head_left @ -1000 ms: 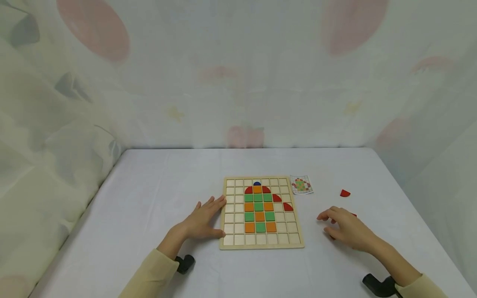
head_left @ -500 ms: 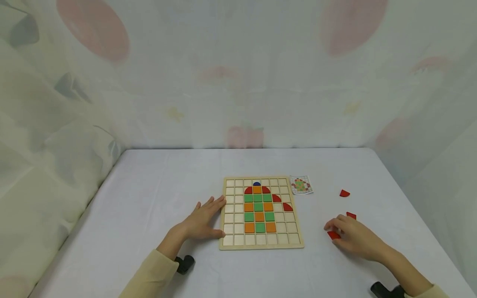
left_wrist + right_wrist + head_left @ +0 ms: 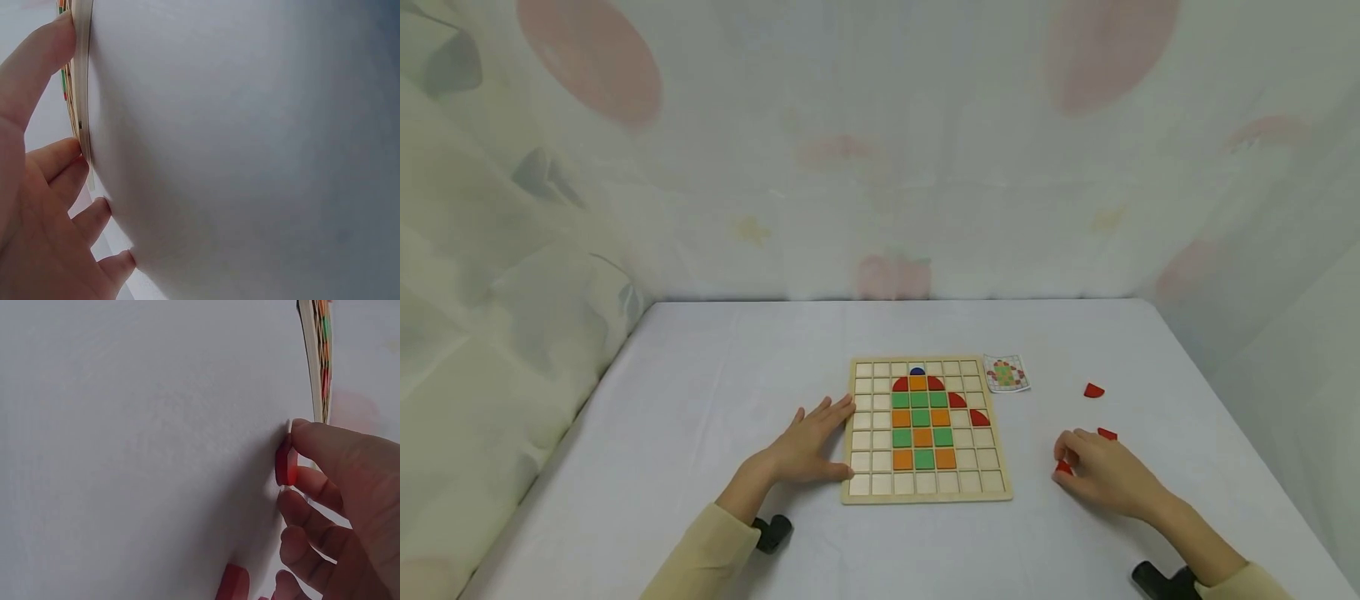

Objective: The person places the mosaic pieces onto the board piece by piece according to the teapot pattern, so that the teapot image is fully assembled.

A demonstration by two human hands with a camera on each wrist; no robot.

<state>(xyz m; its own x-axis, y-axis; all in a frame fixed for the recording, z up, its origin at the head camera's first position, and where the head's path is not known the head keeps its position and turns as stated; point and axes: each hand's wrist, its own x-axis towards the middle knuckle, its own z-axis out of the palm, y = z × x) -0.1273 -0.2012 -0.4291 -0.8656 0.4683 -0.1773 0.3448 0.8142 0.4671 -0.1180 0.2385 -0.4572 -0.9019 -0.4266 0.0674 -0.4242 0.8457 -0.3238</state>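
A square wooden grid board (image 3: 927,499) lies on the white table, with green and orange square tiles (image 3: 922,436) in its middle columns. Several red quarter-circle tiles (image 3: 979,417) and a blue rounded tile (image 3: 917,372) also sit in its cells. The spread fingers and thumb of my left hand (image 3: 805,446) touch the board's left edge. To the right of the board, my right hand (image 3: 1108,475) pinches a red quarter-circle tile (image 3: 285,464) between thumb and fingers, low over the table. Part of that tile is hidden by the fingers.
Two loose red tiles, one farther back (image 3: 1094,390) and one just beyond my right hand (image 3: 1107,434), lie on the table. A small printed pattern card (image 3: 1007,373) rests at the board's upper right corner. Patterned cloth (image 3: 880,167) hangs behind the table.
My right hand moved down and right to a red tile, uncovering another behind it. It now pinches that tile, which is turned more on edge. My left hand stays put.
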